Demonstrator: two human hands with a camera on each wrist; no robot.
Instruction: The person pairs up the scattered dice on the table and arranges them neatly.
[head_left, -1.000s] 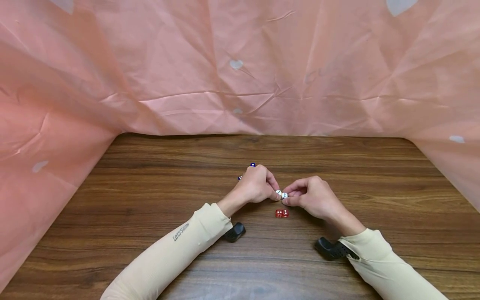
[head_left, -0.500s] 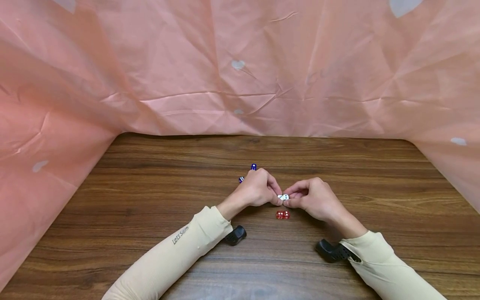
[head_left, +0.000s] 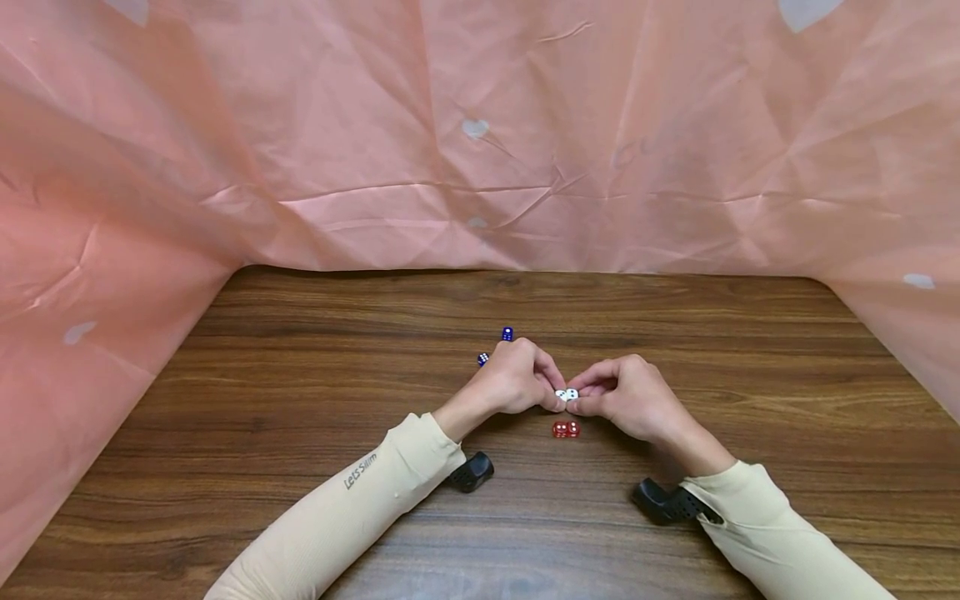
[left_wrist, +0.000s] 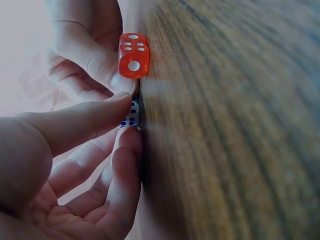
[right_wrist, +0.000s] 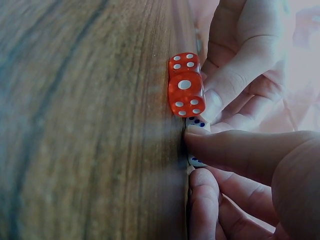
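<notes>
Two white dice with dark pips meet side by side at mid-table. The left one (head_left: 561,396) is pinched between thumb and fingers of my left hand (head_left: 513,379). My right hand (head_left: 633,396) pinches the right white die (head_left: 573,394) in the same way. In the left wrist view, blue pips show on the white die (left_wrist: 132,119) between thumb and fingertip. Just on the near side of them, two red dice (head_left: 566,429) with white pips stand against each other on the wood. Fingers cover much of both white dice.
Beyond my left hand lie two blue dice, one farther back (head_left: 507,333) and one (head_left: 483,359) partly behind the hand. The brown wooden table (head_left: 360,325) is bounded by a pink cloth (head_left: 360,150) at the back and sides. Black wrist devices (head_left: 472,472) protrude under both sleeves.
Over the first half second my left hand lowered its white die, which had sat slightly higher, level with the right one. Since then both hands have stayed practically still.
</notes>
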